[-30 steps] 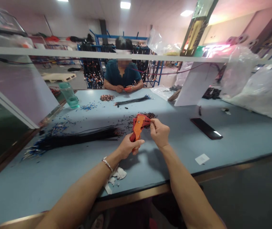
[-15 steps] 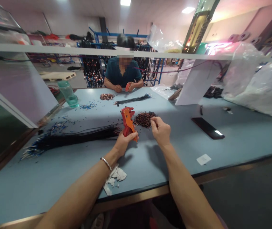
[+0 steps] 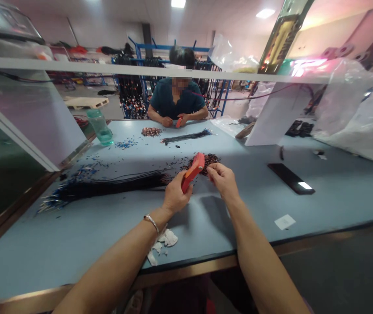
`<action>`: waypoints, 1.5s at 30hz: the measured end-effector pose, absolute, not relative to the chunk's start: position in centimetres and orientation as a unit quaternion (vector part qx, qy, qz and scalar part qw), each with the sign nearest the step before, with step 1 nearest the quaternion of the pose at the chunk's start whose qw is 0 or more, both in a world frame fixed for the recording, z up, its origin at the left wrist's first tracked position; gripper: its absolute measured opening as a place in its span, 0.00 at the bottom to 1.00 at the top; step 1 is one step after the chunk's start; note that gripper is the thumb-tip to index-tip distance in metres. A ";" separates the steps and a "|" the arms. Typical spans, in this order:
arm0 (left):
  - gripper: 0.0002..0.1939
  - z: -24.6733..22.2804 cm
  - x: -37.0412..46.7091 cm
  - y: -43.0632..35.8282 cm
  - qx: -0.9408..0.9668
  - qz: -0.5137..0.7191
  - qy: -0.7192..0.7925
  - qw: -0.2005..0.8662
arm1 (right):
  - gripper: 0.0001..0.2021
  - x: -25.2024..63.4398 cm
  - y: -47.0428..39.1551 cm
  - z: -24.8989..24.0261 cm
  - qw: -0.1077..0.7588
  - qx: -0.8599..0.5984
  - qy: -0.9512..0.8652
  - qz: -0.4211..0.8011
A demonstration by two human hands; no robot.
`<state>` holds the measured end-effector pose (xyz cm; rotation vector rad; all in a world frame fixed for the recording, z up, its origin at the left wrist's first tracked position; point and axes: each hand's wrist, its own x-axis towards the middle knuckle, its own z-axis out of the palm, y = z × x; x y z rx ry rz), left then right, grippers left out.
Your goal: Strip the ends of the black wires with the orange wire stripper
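Observation:
My left hand (image 3: 177, 192) is wrapped round the handles of a red and orange wire stripper (image 3: 193, 171), its head tilted up to the right. Just right of the tool, the fingertips of my right hand (image 3: 223, 178) are pinched together; anything between them is too small to make out. Behind both hands lies a heap of small dark and copper-coloured bits (image 3: 211, 159), partly covered by the tool. On my left a long bundle of black wires (image 3: 107, 186) stretches across the table, with blue and bare ends at its far left.
Blue scraps (image 3: 125, 143), a green bottle (image 3: 100, 127) and a smaller wire bundle (image 3: 188, 136) are farther back. Across the table sits a person (image 3: 177, 100) holding a red tool. To my right lie a phone (image 3: 291, 179) and a white card (image 3: 285, 222); torn white paper (image 3: 168, 238) lies near the front edge.
My left hand has turned the wire stripper, so its head now leans right towards my right hand and its red back shows. My right hand stays pinched. The whole view has shifted slightly.

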<state>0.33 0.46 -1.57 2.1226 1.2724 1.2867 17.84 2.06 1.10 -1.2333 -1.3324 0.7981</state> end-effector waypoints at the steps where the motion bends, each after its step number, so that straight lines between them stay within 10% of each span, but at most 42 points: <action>1: 0.20 -1.7 0.3 0.5 0.761 0.450 0.443 0.151 | 0.11 17.7 2.1 1.1 0.551 -0.503 -0.549 0.377; 15: 0.24 -1.5 0.4 0.0 0.820 0.338 0.458 -0.060 | 0.13 17.4 1.7 0.7 0.569 -0.384 -0.529 0.500; 45: 0.23 -1.7 0.2 0.2 0.820 0.338 0.457 -0.062 | 0.08 18.7 1.9 1.0 0.508 -0.396 -0.617 0.451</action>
